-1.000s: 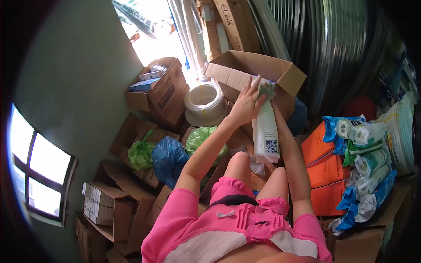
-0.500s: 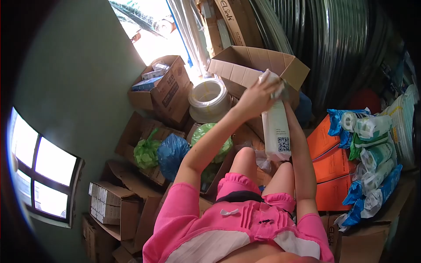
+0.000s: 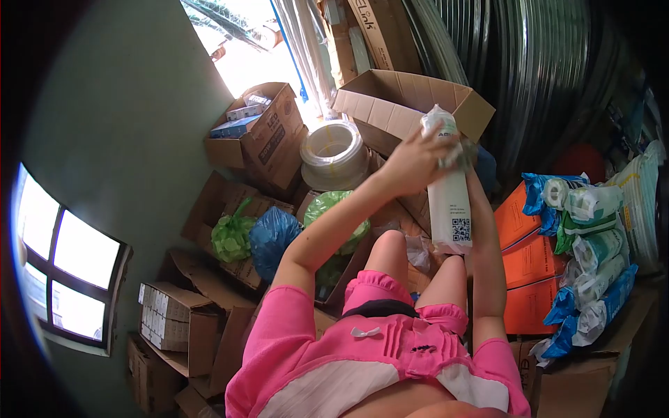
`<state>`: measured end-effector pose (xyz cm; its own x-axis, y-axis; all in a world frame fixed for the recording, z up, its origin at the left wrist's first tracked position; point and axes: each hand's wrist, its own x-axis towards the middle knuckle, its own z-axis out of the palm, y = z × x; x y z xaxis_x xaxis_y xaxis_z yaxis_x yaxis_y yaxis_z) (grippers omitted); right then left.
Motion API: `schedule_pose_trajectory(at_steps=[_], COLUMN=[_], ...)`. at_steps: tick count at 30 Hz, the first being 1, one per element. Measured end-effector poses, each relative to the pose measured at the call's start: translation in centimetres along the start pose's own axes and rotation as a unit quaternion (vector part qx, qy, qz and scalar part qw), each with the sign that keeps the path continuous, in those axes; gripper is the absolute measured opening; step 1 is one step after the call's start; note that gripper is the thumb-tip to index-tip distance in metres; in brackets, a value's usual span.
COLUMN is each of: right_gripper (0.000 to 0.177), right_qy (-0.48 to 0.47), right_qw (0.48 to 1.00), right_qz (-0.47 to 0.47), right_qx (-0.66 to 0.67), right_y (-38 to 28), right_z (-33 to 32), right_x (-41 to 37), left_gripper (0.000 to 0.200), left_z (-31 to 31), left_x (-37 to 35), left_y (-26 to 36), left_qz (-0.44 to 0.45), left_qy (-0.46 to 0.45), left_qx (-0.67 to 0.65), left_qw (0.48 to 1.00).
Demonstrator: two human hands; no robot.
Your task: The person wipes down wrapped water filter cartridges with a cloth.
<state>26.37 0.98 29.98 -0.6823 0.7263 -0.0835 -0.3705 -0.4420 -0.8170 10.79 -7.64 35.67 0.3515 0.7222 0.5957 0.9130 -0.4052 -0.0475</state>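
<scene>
A long white plastic-wrapped pack (image 3: 449, 202), printed with a QR code near its lower end, stands tilted above my knees. Across its upper front lies my left hand (image 3: 421, 160), its fingers bent over the wrap and slightly smeared by motion. A greyish, crumpled-looking patch shows by those fingertips; I cannot make out what it is. My right hand (image 3: 468, 155) is at the pack's right side, mostly hidden behind it, and appears to support it. Just beyond both hands is an open cardboard box (image 3: 380, 108), its inside only partly visible.
Orange boxes (image 3: 529, 268) and a pile of white and blue plastic packs (image 3: 592, 279) are at the right. On the left are a coil of clear tubing (image 3: 334, 153), a carton marked LED (image 3: 272, 143), green bags (image 3: 233, 233) and a blue bag (image 3: 272, 244). Large dark coils (image 3: 523, 63) stand behind.
The pack has shifted slightly right and stands a little more upright. My left hand has slid down from its top end, uncovering the tip and some print.
</scene>
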Motion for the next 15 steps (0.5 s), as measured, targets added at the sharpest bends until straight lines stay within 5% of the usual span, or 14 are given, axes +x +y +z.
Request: schedule_pose_trajectory(at_steps=[4,7,8,11,15], right_gripper=[0.055,0.054,0.054,0.053,0.052], right_qy=[-0.099,-0.021,-0.018,-0.071,-0.201], right_qw=[0.984,0.988,0.99,0.987,0.96], right_qz=[0.106,0.083,0.073,0.063,0.058], right_qx=[0.1,0.131,0.122,0.129,0.186], right_y=[-0.9,-1.4,-1.5,-1.4,-1.1], right_z=[2.8,3.6,3.3,1.3,-3.3], right_x=[-1.1,-2.0,-2.0,-0.9,1.6], left_gripper=[0.038,0.037,0.036,0.037,0.043], left_z=[0.9,0.6,0.4,-0.4,-0.3], left_x=[1.3,0.5,-0.4,-2.5,-3.5], left_y=[-2.6,-1.1,0.7,4.5,4.8], left_qz=[-0.166,-0.08,-0.147,-0.012,0.008], left_qy=[0.099,0.092,0.031,0.018,0.029], left_qx=[-0.124,-0.127,-0.222,-0.305,-0.346], left_qw=[0.973,0.984,0.963,0.952,0.938])
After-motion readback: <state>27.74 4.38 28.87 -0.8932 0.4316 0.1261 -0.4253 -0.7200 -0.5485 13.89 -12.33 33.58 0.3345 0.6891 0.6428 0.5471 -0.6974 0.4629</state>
